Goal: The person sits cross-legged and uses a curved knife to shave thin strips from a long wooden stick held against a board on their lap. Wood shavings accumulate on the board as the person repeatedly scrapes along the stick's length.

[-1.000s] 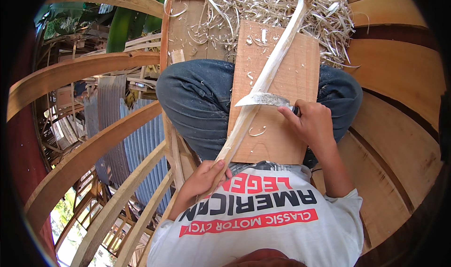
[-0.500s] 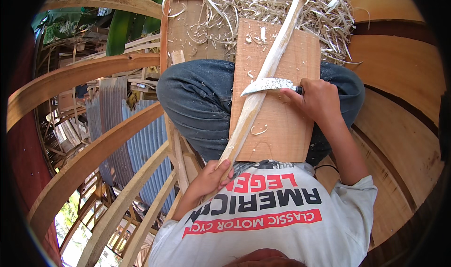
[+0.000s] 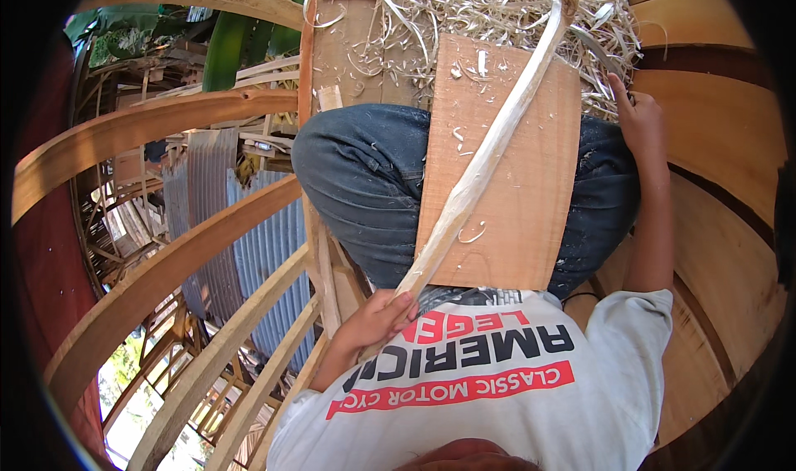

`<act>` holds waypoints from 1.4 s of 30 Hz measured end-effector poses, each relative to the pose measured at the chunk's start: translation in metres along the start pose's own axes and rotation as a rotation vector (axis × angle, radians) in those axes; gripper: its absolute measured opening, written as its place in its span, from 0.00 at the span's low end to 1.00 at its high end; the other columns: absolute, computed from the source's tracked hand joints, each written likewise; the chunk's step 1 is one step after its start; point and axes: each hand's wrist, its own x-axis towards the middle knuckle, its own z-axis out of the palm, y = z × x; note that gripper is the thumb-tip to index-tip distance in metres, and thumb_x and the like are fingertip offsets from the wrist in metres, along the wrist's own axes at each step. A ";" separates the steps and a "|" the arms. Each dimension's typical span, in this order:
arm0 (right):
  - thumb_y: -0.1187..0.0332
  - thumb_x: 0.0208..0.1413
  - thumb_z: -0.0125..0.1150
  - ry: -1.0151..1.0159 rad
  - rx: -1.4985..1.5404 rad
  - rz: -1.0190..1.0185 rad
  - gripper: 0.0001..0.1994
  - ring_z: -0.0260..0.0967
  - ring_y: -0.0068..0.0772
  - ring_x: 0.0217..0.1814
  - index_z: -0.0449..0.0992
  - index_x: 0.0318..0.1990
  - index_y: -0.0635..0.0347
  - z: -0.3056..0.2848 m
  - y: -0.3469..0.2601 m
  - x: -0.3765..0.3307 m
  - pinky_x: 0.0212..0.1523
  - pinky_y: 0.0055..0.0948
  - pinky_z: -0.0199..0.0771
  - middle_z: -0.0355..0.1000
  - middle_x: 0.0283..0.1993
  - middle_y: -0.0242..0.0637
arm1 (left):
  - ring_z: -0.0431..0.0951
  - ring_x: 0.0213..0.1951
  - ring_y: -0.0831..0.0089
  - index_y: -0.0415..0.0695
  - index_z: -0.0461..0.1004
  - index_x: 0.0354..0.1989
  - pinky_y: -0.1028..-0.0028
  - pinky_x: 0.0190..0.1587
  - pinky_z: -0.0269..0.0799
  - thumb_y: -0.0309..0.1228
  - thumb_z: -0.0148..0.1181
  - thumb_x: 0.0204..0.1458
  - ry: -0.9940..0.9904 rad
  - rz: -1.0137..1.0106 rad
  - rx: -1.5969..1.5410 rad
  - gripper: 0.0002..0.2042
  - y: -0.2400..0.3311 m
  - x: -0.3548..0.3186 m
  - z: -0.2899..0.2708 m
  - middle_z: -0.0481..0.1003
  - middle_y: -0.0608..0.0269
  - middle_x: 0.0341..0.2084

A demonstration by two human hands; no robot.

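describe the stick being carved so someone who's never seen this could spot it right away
Find the flat board across the person's lap. The stick lies slantwise on it, its near end in the left hand, its far end up in the shavings. It is long, pale and whittled bare, far thicker than the thin curls around it.

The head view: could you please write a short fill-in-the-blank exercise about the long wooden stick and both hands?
1. The long wooden stick lies diagonally across a flat wooden ____ on the lap.
2. The ____ hand grips the stick's near end.
3. The right hand is away from the stick, beside the pile of wood ____.
4. The legs wear blue ____.

Missing words: board; left; shavings; jeans
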 end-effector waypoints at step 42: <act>0.45 0.57 0.56 -0.006 0.963 -0.094 0.30 0.53 0.21 0.15 0.67 0.14 0.64 0.037 0.000 0.000 0.19 0.28 0.53 0.61 0.12 0.30 | 0.74 0.23 0.53 0.37 0.67 0.27 0.62 0.26 0.65 0.33 0.58 0.52 0.654 0.386 0.753 0.12 0.021 -0.009 0.018 0.72 0.48 0.18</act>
